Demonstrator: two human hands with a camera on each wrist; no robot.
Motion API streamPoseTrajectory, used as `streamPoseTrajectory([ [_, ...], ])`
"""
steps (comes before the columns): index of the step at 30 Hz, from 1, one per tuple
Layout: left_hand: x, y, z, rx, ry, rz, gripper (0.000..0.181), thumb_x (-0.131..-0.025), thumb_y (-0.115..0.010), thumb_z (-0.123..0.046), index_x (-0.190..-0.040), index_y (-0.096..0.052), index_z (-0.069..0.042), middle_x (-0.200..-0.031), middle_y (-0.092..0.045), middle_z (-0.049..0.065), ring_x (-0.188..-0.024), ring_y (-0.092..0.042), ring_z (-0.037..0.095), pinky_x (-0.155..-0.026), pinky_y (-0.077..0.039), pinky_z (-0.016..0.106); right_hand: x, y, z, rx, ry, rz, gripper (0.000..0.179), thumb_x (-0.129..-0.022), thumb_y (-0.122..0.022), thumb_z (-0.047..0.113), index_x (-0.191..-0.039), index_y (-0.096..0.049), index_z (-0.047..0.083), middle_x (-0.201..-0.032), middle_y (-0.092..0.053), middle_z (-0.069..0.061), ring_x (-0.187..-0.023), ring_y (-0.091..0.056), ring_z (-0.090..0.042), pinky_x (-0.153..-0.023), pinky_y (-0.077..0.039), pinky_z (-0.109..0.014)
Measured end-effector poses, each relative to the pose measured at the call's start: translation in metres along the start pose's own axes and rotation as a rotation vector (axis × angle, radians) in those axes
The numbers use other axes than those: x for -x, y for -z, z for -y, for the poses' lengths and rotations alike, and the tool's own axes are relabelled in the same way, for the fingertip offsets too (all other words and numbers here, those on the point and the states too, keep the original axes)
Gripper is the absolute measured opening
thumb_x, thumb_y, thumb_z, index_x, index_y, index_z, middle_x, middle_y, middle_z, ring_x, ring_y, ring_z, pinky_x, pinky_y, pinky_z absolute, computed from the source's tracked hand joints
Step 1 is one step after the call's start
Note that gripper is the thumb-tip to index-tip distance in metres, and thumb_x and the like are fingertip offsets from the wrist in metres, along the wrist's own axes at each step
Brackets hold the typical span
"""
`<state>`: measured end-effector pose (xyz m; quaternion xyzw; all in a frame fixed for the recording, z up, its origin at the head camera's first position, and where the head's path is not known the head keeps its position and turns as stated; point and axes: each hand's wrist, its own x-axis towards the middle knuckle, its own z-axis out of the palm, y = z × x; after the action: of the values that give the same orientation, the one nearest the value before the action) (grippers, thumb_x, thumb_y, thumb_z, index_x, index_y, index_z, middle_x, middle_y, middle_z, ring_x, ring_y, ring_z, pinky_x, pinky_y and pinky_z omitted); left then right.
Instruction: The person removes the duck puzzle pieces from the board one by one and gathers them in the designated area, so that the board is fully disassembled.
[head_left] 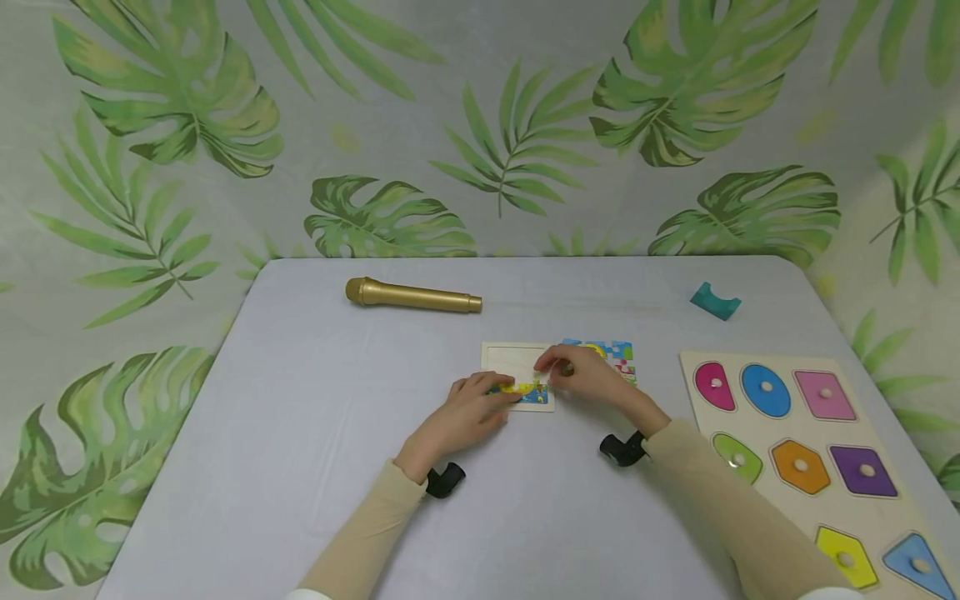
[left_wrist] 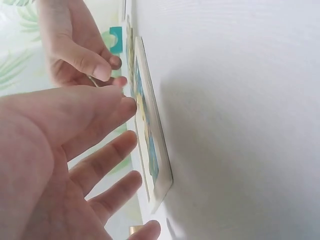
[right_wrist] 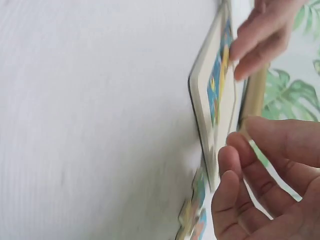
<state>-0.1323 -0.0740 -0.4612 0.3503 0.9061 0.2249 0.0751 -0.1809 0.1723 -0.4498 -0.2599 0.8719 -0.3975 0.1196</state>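
Observation:
A small jigsaw tray (head_left: 513, 357) with a pale rim lies on the table, its near part filled with blue and yellow pieces (head_left: 535, 395). My left hand (head_left: 467, 410) rests its fingertips on the filled part from the left, fingers fairly straight. At the tray's right side is my right hand (head_left: 588, 379), thumb and fingertips together over the edge. A thin puzzle piece (left_wrist: 93, 80) shows edge-on between them in the left wrist view; its picture is hidden. Loose colourful puzzle pieces (head_left: 622, 353) lie to the tray's right, partly covered by the right hand.
Farther back lies a gold microphone (head_left: 416, 297). A curved teal block (head_left: 716, 302) sits at the back right. On the right, a wooden shape board (head_left: 753, 429) holds several knobbed coloured shapes, partly under the right sleeve. A leaf-patterned cloth (head_left: 525, 125) hangs behind the table.

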Motion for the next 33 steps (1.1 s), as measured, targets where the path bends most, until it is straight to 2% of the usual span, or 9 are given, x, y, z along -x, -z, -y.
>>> streamPoseTrajectory([
  [5, -0.002, -0.001, -0.002, -0.027, 0.009, 0.019, 0.036, -0.098, -0.056, -0.020, -0.133, -0.059, -0.015, -0.142, -0.045, 0.003, -0.130, -0.036, 0.023, -0.096, -0.033, 0.047, -0.002, -0.009, 0.006, 0.041, 0.051, 0.036, 0.022, -0.080, -0.067, -0.006, -0.102, -0.066, -0.001, -0.097, -0.066, -0.008, -0.083, -0.058, -0.021, -0.076, -0.045, -0.033],
  [12, -0.003, -0.002, -0.002, -0.012, 0.018, 0.021, 0.035, -0.097, -0.056, -0.018, -0.131, -0.060, -0.013, -0.141, -0.046, 0.005, -0.128, -0.038, 0.025, -0.099, -0.035, 0.046, -0.003, -0.014, 0.007, 0.082, 0.042, 0.024, 0.020, -0.081, -0.068, -0.005, -0.100, -0.067, 0.000, -0.094, -0.065, -0.006, -0.083, -0.056, -0.019, -0.076, -0.045, -0.033],
  [21, -0.004, -0.005, -0.002, -0.016, 0.004, 0.000, 0.033, -0.097, -0.057, -0.017, -0.129, -0.062, -0.010, -0.138, -0.049, 0.007, -0.125, -0.040, 0.026, -0.103, -0.035, 0.039, -0.002, -0.013, 0.007, -0.069, 0.011, -0.005, 0.026, -0.079, -0.062, -0.013, -0.100, -0.069, 0.001, -0.094, -0.062, -0.008, -0.081, -0.057, -0.019, -0.074, -0.048, -0.033],
  [27, -0.004, -0.005, -0.002, -0.035, 0.000, -0.013, 0.033, -0.097, -0.057, -0.017, -0.129, -0.062, -0.011, -0.137, -0.050, 0.007, -0.122, -0.042, 0.025, -0.102, -0.036, 0.038, -0.002, -0.014, 0.006, -0.047, 0.013, -0.002, 0.020, -0.083, -0.061, -0.011, -0.095, -0.071, 0.002, -0.092, -0.062, -0.006, -0.081, -0.057, -0.019, -0.075, -0.048, -0.033],
  [29, -0.004, -0.005, -0.002, -0.042, 0.001, -0.014, 0.033, -0.097, -0.057, -0.017, -0.129, -0.062, -0.011, -0.137, -0.050, 0.006, -0.122, -0.042, 0.025, -0.101, -0.036, 0.038, -0.002, -0.015, 0.004, -0.030, 0.009, 0.001, 0.019, -0.084, -0.062, -0.009, -0.096, -0.071, 0.003, -0.092, -0.064, -0.005, -0.081, -0.056, -0.017, -0.077, -0.045, -0.033],
  [33, -0.004, -0.005, -0.002, -0.049, 0.004, -0.017, 0.033, -0.097, -0.057, -0.017, -0.129, -0.062, -0.012, -0.137, -0.051, 0.006, -0.121, -0.043, 0.024, -0.101, -0.036, 0.037, 0.000, -0.014, 0.001, -0.027, -0.004, 0.000, 0.018, -0.086, -0.063, -0.005, -0.099, -0.070, 0.005, -0.088, -0.064, -0.005, -0.078, -0.054, -0.016, -0.075, -0.043, -0.031],
])
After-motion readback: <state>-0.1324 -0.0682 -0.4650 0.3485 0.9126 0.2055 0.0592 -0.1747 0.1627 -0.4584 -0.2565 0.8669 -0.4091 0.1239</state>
